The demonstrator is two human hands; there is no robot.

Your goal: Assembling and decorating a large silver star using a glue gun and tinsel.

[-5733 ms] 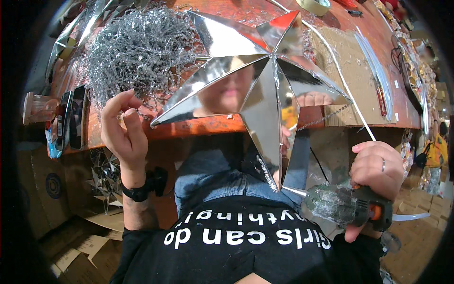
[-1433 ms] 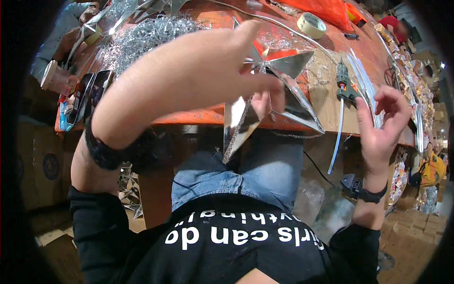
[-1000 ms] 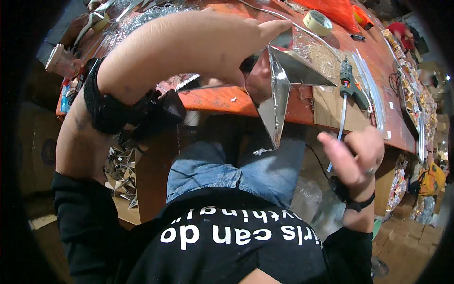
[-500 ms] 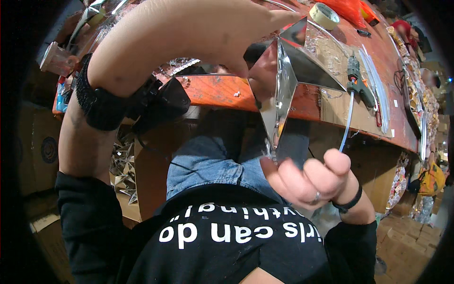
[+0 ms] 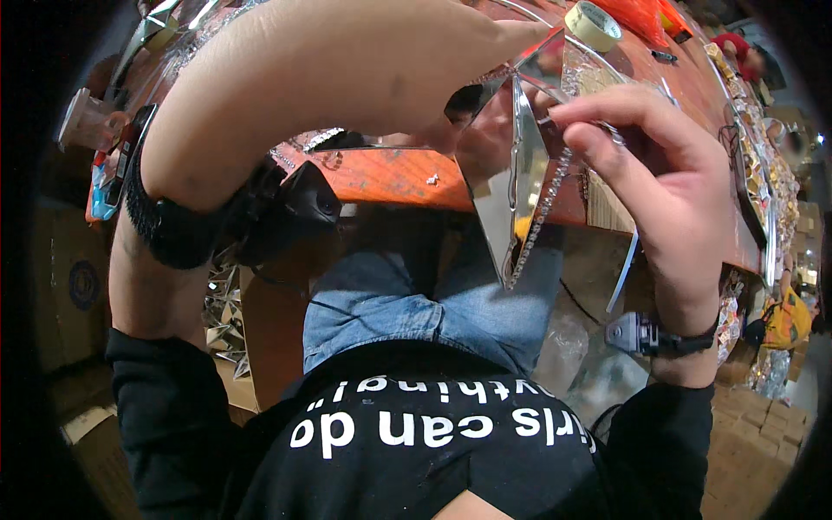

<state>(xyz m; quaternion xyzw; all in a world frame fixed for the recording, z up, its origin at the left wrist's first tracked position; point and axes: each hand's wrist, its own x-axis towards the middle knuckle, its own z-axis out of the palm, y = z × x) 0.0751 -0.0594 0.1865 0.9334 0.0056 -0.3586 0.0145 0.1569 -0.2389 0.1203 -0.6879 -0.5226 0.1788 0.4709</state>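
A mirrored, faceted star (image 5: 498,195) hangs in front of me over the table's edge, one long point aimed down at my lap. My left hand (image 5: 442,74) grips its upper part, with the thumb along the top and most fingers hidden behind it. A rhinestone chain (image 5: 544,204) runs along the star's right side to its lower tip. Thumb and forefinger of my right hand (image 5: 672,178) pinch this chain beside the star's middle. Part of the chain is hidden by those fingers.
The red worktable (image 5: 390,178) carries a tape roll (image 5: 594,26) and an orange-red plastic bag (image 5: 637,17) at the far right. A clear plastic cup (image 5: 89,121) stands far left. Below it, a cardboard box holds several metallic star pieces (image 5: 227,321). A pale glue stick (image 5: 622,273) juts past the table edge.
My right hand has risen from the star's lower tip to its right side, drawing the chain upward along it. The hand now covers the glue gun. The star stays nearly in place.
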